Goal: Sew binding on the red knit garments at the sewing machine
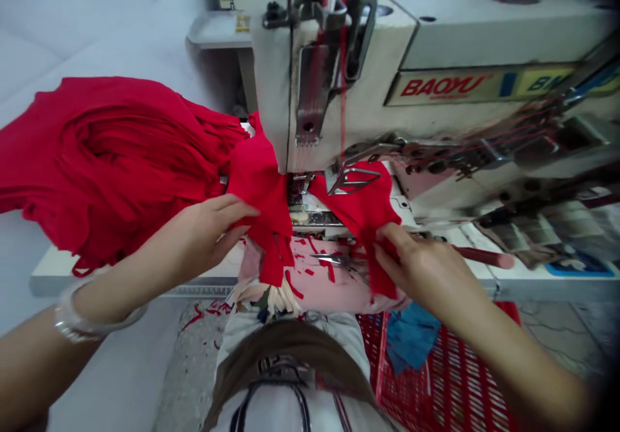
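My left hand [213, 228] has its fingers and thumb around the edge of a red fabric piece [264, 190], left of the needle area of a white sewing machine [349, 115]. On the other side, my right hand [419, 257] pinches a second stretch of red fabric [375, 206], which runs under the machine's wire guide and hangs down over the table edge. Whether both stretches are one piece is hidden behind the needle area. A large heap of red fabric [121, 161] lies beyond my left forearm. Small scissors [334, 259] rest between my hands.
Red scraps are strewn over a pink cloth [310, 290] at the table's front edge. A red plastic basket [455, 380] with blue cloth [411, 335] stands below right. Red threads run down the machine's front. The white table edge [194, 290] carries a ruler strip.
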`<state>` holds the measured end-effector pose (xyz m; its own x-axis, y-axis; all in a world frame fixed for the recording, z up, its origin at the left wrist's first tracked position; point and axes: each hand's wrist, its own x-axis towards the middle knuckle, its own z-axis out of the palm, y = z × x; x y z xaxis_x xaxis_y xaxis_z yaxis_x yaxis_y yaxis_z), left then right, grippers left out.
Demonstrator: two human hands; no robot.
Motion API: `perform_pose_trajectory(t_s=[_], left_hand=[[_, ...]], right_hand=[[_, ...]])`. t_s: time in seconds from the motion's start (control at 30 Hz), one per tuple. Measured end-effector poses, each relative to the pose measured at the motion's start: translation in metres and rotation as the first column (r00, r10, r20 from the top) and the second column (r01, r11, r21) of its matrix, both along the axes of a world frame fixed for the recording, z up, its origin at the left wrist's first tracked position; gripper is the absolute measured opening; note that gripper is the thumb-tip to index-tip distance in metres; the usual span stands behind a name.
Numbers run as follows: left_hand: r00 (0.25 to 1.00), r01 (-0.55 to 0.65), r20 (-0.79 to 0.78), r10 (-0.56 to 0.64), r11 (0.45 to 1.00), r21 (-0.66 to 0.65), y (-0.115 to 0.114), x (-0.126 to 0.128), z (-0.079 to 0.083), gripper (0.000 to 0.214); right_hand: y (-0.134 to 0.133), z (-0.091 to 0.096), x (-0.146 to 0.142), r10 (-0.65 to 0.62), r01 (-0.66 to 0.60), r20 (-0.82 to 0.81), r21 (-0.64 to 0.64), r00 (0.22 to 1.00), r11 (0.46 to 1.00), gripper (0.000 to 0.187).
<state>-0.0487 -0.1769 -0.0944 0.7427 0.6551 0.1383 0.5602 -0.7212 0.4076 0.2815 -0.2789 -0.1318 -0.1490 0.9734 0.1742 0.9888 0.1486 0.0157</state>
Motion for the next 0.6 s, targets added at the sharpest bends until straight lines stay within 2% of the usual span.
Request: perform_pose_trajectory(t_s=[0.07, 0.1, 0.2, 0.27, 0.33, 0.4, 0.53, 0.6], left_hand=[[0.995, 0.094, 0.013, -0.096, 0.988, 0.119, 0.009, 0.019, -0.008, 0.033], [0.993, 0.118, 0.01, -0.12, 0.985, 0.129, 0.015, 0.027, -0.012, 0.032], [0.994, 0.102, 0.034, -0.104, 0.994, 0.047, 0.035, 0.035, -0.022, 0.014], [0.989, 0.112, 0.111, -0.102, 0.99, -0.087, 0.047, 0.027, -0.02, 0.007], [0.97, 0.199, 0.184, -0.161, 0.956, -0.216, 0.051, 0.014, -0.012, 0.006], [0.961, 0.251, 0.186, -0.205, 0.929, -0.271, 0.047, 0.001, -0.003, 0.015], [0.973, 0.231, 0.046, -0.226, 0.955, -0.185, 0.024, -0.01, 0.011, 0.036], [0.976, 0.22, 0.019, -0.219, 0.971, -0.094, 0.016, -0.01, 0.015, 0.042]], right_hand=[[0.003, -0.002, -0.006, -0.008, 0.006, 0.113, 0.021, 0.994, 1.0, 0.018], [0.005, -0.003, -0.008, -0.008, 0.004, 0.144, 0.026, 0.99, 1.0, 0.016], [0.003, -0.009, -0.008, 0.008, -0.012, 0.171, 0.018, 0.985, 1.0, 0.016], [-0.004, -0.016, -0.004, 0.044, -0.045, 0.134, 0.0, 0.99, 0.999, 0.019], [-0.013, -0.02, 0.004, 0.091, -0.091, 0.039, -0.006, 0.995, 0.996, 0.023], [-0.021, -0.017, 0.015, 0.135, -0.133, -0.119, 0.022, 0.984, 0.991, 0.025], [-0.034, 0.01, 0.036, 0.211, -0.182, -0.44, 0.108, 0.873, 0.977, 0.018], [-0.037, 0.022, 0.042, 0.193, -0.137, -0.531, 0.143, 0.825, 0.98, 0.018]])
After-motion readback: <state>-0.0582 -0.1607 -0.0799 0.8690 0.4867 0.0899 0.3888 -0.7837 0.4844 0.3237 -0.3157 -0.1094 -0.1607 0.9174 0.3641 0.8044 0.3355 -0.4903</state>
